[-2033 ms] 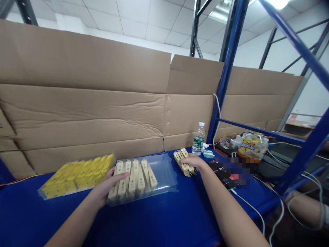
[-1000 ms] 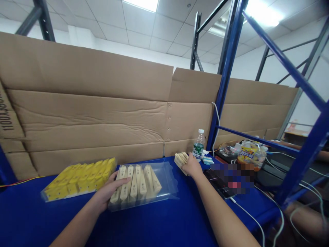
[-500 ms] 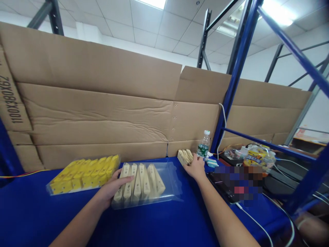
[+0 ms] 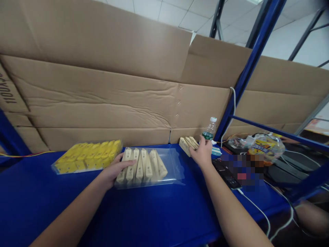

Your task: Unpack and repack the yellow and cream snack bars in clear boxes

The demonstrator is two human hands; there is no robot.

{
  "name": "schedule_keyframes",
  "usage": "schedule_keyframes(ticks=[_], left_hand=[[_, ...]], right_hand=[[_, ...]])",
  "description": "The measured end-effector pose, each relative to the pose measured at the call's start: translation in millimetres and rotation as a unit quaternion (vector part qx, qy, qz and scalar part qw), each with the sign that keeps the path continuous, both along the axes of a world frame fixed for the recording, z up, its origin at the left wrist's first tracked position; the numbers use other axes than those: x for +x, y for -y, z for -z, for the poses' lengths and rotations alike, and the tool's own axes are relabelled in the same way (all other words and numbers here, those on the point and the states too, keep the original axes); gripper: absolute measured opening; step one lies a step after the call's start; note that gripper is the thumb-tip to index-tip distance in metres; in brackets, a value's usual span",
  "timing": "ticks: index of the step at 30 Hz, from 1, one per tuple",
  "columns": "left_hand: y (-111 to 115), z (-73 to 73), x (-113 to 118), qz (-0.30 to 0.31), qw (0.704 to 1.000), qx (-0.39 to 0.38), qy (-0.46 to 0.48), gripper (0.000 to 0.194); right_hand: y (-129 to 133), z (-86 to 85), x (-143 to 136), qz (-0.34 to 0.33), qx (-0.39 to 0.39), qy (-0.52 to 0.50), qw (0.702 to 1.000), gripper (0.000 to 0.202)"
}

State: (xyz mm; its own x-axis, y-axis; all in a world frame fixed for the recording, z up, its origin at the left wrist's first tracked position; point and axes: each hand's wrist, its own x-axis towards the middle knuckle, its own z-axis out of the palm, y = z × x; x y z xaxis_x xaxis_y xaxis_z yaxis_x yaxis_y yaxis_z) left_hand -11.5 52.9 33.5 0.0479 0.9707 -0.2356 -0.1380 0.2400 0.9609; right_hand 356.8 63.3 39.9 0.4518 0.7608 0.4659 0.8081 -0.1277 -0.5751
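Note:
My left hand (image 4: 114, 169) is closed on the left end of a clear plastic tray (image 4: 174, 171), its thumb over the cream packets (image 4: 139, 168) inside. Several of these wedge-shaped packets stand side by side, filling the tray's left and middle. My right hand (image 4: 202, 151) reaches to a small group of cream packets (image 4: 187, 145) near the cardboard, fingers bent at their right side; whether it grips one cannot be made out. Left of my left hand lies a clear pack of yellow packets (image 4: 88, 156).
A water bottle (image 4: 209, 129) stands behind my right hand, beside a blue-and-white packet (image 4: 216, 151). A black phone (image 4: 227, 175) with a white cable lies at the right. Cardboard (image 4: 102, 96) walls the back; a blue post (image 4: 246, 79) rises at the right.
The view has tilted down and shifted, so the table things sit higher in the picture. My left hand keeps its hold on the tray; my right hand remains at the small group of packets.

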Motion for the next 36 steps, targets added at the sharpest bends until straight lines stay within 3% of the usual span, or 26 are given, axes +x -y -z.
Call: schedule_keyframes(ticks=[3,6,10,13,21,28,32,36], left_hand=[[1.1,-1.1,0.4,-0.007,1.0,0.0,0.002,0.082],[3.2,-3.8,1.4,-0.008,1.0,0.002,0.009,0.078],[5.6,-6.3,2.8,-0.011,1.0,0.003,0.024,0.082],[6.5,-6.6,3.0,-0.004,0.999,-0.001,0.041,0.086],[5.8,-3.8,3.1,-0.004,0.998,-0.014,0.054,0.078],[7.5,-3.9,5.7,0.004,0.999,-0.012,0.053,0.078],[16.1,-8.0,12.2,0.019,0.998,-0.017,0.051,0.08],[24.6,-9.9,19.2,0.04,0.998,-0.008,0.052,0.085]], right_hand=[[1.2,-6.0,-6.3,-0.082,0.003,-0.043,0.996,0.049],[2.3,-3.6,-15.1,-0.197,-0.082,-0.107,0.971,0.02],[10.0,0.7,-27.1,-0.341,-0.199,-0.194,0.898,0.028],[16.4,-0.4,-35.6,-0.397,-0.229,-0.26,0.85,0.041],[20.5,0.7,-49.7,-0.421,-0.271,-0.445,0.742,0.044],[18.4,6.9,-56.1,-0.449,-0.269,-0.538,0.66,0.038],[20.8,9.8,-64.3,-0.461,-0.264,-0.548,0.646,0.045],[27.6,7.8,-72.5,-0.449,-0.258,-0.529,0.673,0.042]])
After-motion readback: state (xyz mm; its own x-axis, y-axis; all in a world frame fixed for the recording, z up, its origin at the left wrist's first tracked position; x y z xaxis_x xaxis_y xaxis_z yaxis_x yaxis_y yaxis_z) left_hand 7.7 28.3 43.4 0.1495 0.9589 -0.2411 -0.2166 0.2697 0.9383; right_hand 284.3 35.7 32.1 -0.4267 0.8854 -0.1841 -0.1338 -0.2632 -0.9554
